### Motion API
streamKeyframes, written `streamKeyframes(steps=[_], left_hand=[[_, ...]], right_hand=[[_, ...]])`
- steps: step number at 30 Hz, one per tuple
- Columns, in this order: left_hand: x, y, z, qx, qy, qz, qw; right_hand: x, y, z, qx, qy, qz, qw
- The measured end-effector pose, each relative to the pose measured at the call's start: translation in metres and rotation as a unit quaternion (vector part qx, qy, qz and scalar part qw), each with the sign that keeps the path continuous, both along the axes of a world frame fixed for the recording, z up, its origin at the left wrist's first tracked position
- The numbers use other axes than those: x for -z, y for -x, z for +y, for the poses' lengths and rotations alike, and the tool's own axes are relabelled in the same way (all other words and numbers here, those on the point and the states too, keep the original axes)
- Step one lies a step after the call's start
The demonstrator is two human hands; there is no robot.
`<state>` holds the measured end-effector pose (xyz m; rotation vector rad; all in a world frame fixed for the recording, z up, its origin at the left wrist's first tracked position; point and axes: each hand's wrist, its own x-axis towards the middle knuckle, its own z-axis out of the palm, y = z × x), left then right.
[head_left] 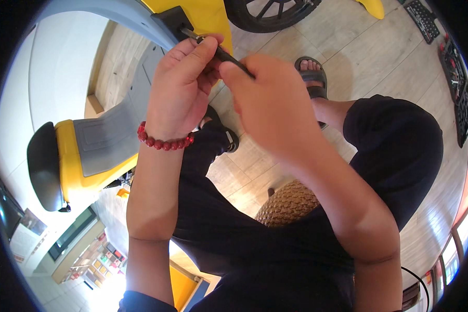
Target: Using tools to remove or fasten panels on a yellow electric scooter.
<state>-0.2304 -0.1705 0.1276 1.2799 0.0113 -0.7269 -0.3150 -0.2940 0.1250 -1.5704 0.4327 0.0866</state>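
Observation:
My left hand (178, 86), with a red bead bracelet (166, 143) at its wrist, pinches the front part of a screwdriver (236, 63) between thumb and fingers. The fingers of my right hand (275, 101) are closed around the back end of its dark handle. The tool slants up and to the left. Its metal shaft reaches a black recessed part (172, 21) on a yellow and grey scooter (208, 18). I cannot make out what the tip touches.
The scooter's grey seat (106, 140) and black tail box (42, 166) lie left. A black wheel (273, 15) stands at the top. Tool trays (457, 88) rest on the floor at far right. Beneath me is a woven stool (288, 204); my sandalled foot (313, 78) is ahead.

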Motion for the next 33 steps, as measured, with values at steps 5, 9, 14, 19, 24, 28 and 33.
streamKeyframes(steps=[5,9,14,19,24,28,33], left_hand=[[-0.004,0.003,-0.001,0.006,-0.032,-0.004,0.999],[0.003,0.002,-0.001,-0.011,-0.029,-0.01,0.999],[0.002,0.002,-0.009,-0.004,-0.06,-0.027,0.998],[-0.004,0.007,-0.005,-0.019,-0.044,-0.022,0.999],[-0.005,0.004,-0.003,0.027,-0.02,-0.011,0.999],[-0.001,0.003,0.001,-0.004,-0.045,-0.017,0.999],[0.0,0.003,-0.006,0.021,-0.024,-0.011,0.999]], right_hand=[[-0.008,-0.002,-0.01,0.012,-0.408,0.15,0.9],[-0.001,0.009,0.007,0.052,0.269,-0.167,0.947],[-0.003,0.013,0.001,-0.027,0.361,-0.123,0.924],[0.003,0.001,-0.004,-0.016,0.052,-0.034,0.998],[-0.009,-0.004,-0.018,0.015,-0.363,0.147,0.92],[-0.003,0.01,-0.004,-0.005,0.275,-0.174,0.946],[0.004,0.008,0.003,-0.034,0.367,-0.154,0.917]])
